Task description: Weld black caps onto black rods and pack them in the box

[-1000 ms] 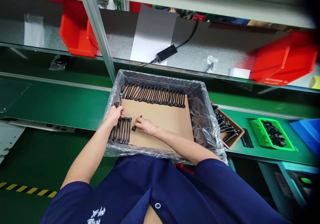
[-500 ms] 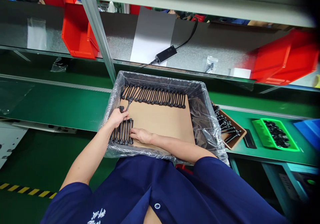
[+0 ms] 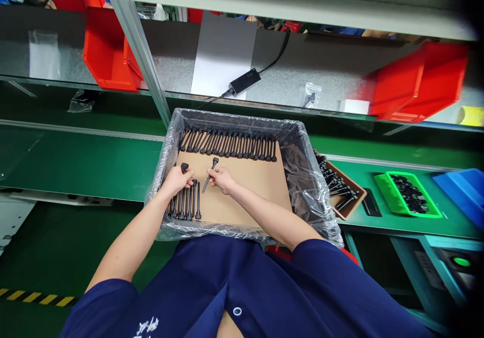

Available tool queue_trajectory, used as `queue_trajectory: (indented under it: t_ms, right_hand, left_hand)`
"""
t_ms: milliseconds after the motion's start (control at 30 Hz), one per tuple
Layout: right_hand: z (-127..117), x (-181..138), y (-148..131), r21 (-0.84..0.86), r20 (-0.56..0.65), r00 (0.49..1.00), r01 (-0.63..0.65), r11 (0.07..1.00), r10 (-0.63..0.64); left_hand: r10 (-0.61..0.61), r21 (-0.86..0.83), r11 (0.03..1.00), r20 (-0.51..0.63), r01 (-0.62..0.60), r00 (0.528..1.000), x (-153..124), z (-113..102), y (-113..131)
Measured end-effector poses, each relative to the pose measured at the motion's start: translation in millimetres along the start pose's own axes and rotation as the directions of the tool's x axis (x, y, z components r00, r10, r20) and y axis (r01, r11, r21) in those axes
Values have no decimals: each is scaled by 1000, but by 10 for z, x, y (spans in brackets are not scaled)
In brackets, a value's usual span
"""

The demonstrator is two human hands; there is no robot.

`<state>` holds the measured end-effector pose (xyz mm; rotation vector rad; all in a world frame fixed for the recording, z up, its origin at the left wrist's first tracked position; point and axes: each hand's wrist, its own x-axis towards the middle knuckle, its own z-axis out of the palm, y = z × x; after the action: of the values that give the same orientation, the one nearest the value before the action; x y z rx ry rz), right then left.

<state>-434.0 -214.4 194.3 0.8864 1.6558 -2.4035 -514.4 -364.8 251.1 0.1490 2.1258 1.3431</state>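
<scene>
A plastic-lined box (image 3: 302,141) sits in front of me with a brown cardboard sheet (image 3: 249,182) on its floor. A long row of black bolts (image 3: 230,144) lies along the far edge of the sheet. A shorter row of black bolts (image 3: 187,204) lies at the near left. My left hand (image 3: 176,179) is closed around several black bolts, one head (image 3: 184,166) sticking up. My right hand (image 3: 223,178) pinches a single black bolt (image 3: 210,174), held tilted just above the sheet.
A brown tray of black bolts (image 3: 340,187) stands right of the box, then a green tray of small black parts (image 3: 408,194) and a blue bin (image 3: 465,189). Red bins (image 3: 109,51) (image 3: 419,83) and a power adapter (image 3: 244,81) sit on the shelf behind.
My right hand left the near row of bolts, moved up towards the left hand and now holds a single bolt. The left hand stayed by the near row, still gripping bolts.
</scene>
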Motion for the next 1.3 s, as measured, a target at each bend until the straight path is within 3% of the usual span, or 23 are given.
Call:
queue_trajectory:
  t_ms: [67, 167, 400, 600, 700, 767, 867, 933, 1000, 1100, 1167, 1200, 1267, 1300]
  right_hand:
    - [-85, 16, 83, -269, -16, 997, -82, 960, 81]
    - [-108, 9, 241, -564, 14, 985, -137, 814, 175]
    - [99, 8, 323, -768, 81, 984, -38, 639, 156]
    - [213, -63, 354, -738, 91, 982, -45, 673, 165]
    - [149, -85, 293, -731, 131, 973, -36, 681, 191]
    - [71, -96, 193, -711, 113, 984, -17, 703, 138]
    - [-1, -136, 18, -515, 67, 998, 48, 856, -15]
    - [15, -183, -60, -310, 155, 987, 78, 948, -31]
    - [56, -227, -82, -196, 274, 962, 71, 978, -15]
    - [43, -249, -37, -246, 286, 956, 144, 959, -70]
    - [-65, -228, 14, -388, 272, 939, 307, 869, -210]
    - [-141, -214, 44, -483, 301, 907, 410, 773, -293]
    - [-296, -196, 113, -656, 438, 816, 577, 487, -377]
    - [-357, -197, 156, -704, 522, 778, 624, 338, -349]
  left_hand:
    - [58, 70, 996, -62, -53, 996, 41, -27, -27]
    - [76, 89, 993, -34, -73, 996, 47, -30, -25]
    - [-21, -13, 1000, 24, 21, 999, -14, 38, 52]
    - [-11, -95, 995, 63, 17, 998, -29, 55, 31]
    - [4, -69, 998, 94, 3, 996, -37, 49, 24]
    - [15, -61, 998, 101, -9, 995, -34, 45, 20]
    - [45, -124, 992, 112, -31, 993, -26, 57, 17]
    - [66, -195, 980, 111, -43, 992, -24, 78, 13]
    - [76, -250, 967, 110, -47, 991, -23, 100, 3]
    - [78, -257, 966, 148, -38, 986, -7, 99, -27]
    - [110, -197, 977, 113, -87, 987, 23, 65, -54]
    - [143, -151, 979, 57, -133, 988, 44, 42, -68]
    - [218, -59, 973, -78, -223, 973, 86, -7, -94]
    - [245, -28, 968, -124, -250, 962, 105, -26, -104]
